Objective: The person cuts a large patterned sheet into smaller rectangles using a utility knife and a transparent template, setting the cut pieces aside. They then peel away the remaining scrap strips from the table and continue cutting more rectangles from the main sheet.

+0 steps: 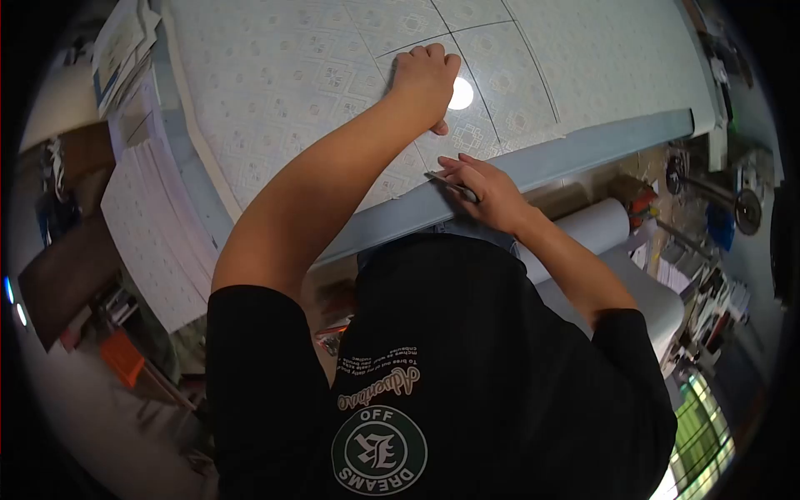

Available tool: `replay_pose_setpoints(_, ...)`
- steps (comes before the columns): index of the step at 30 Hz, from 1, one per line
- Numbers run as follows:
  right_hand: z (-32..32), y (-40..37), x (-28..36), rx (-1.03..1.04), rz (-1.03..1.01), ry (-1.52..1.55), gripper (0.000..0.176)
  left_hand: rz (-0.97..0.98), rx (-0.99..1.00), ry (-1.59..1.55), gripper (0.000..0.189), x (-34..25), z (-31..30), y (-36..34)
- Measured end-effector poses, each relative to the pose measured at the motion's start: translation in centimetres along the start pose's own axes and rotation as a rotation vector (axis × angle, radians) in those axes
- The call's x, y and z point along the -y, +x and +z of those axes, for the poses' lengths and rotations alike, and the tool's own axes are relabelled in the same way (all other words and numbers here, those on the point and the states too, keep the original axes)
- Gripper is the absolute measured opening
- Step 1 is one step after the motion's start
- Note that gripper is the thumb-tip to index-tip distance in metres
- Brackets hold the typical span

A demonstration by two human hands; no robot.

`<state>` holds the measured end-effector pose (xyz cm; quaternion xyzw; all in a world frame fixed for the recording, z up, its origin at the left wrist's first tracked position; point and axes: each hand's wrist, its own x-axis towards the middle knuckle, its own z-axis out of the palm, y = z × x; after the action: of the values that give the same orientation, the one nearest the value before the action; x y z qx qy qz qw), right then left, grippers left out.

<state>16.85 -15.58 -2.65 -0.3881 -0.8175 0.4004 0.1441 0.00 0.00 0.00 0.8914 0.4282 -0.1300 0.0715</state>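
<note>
A pale sheet with a raised geometric pattern [308, 108] covers the table top. Dark straight lines cross it near my left hand [427, 79]. That hand presses down on the sheet, its fingers bent and its thumb spread apart from them; the fingertips are partly hidden. Close to the table's near edge, my right hand [487, 193] is closed around a slim grey tool that looks like a utility knife [463, 192]. Its tip points left, at the sheet's edge. The two hands are apart, the right one nearer to my body.
The table's grey-blue front edge [600, 148] runs just before me. Thick rolls of pale material [596, 225] lie below it on the right. Patterned sheets [154, 225] hang at the left side, and stacked papers [125, 50] rest at the far left corner.
</note>
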Motion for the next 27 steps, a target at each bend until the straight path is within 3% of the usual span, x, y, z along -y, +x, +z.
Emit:
replay_pose_setpoints(2, 0.9, -2.0, 1.9, -0.269, 0.151, -0.007, 0.030, 0.007, 0.006, -0.033, 0.100, -1.0, -0.7, 1.0)
replay_pose_setpoints(3, 4.2, 0.7, 3.8, -0.292, 0.167, 0.005, 0.030, 0.032, 0.015, -0.019, 0.100, 2.2, 0.4, -0.4)
replay_pose_setpoints(5, 5.8, 0.9, 6.2, -0.494, 0.329, -0.017, 0.025, 0.000, 0.062, -0.021, 0.099, 2.3, 0.2, -0.2)
replay_pose_setpoints(8, 6.8, 1.6, 8.0, -0.593, 0.404, -0.127, 0.024, -0.004, 0.107, 0.014, 0.098, 2.0, -0.2, 0.1)
replay_pose_setpoints(12, 6.0, 2.3, 9.7, -0.554, 0.488, -0.194, 0.023, 0.003, 0.211, -0.059, 0.108, 2.0, -1.0, 0.3)
replay_pose_setpoints(14, 5.4, 3.0, 10.7, -0.405, 0.684, -0.173, 0.023, -0.013, 0.227, -0.094, 0.109, 2.1, -1.1, 0.3)
replay_pose_setpoints(17, 5.5, 3.9, 10.8, -0.395, 0.770, -0.182, 0.022, -0.016, 0.234, -0.066, 0.110, 2.1, -1.2, 0.6)
replay_pose_setpoints(18, 6.0, 3.9, 10.4, -0.396, 0.775, -0.179, 0.022, -0.011, 0.237, -0.065, 0.110, 2.1, -1.0, 0.6)
replay_pose_setpoints(20, 7.0, 3.9, 9.1, -0.613, 0.543, -0.128, 0.016, 0.025, 0.204, 0.017, 0.107, 2.3, -0.7, 0.8)
replay_pose_setpoints(24, 6.5, 9.0, 7.0, -0.614, 0.592, -0.176, 0.022, 0.104, 0.246, 0.059, 0.102, 2.4, -1.2, 0.6)
replay_pose_setpoints(26, 5.3, 12.0, 6.8, -0.661, 0.536, -0.167, 0.020, 0.135, 0.128, -0.001, 0.082, 3.4, 0.7, 2.3)
replay_pose_setpoints(27, 4.9, 12.4, 7.0, -0.669, 0.534, -0.168, 0.020, 0.138, 0.123, 0.006, 0.082, 4.7, 0.2, 3.3)
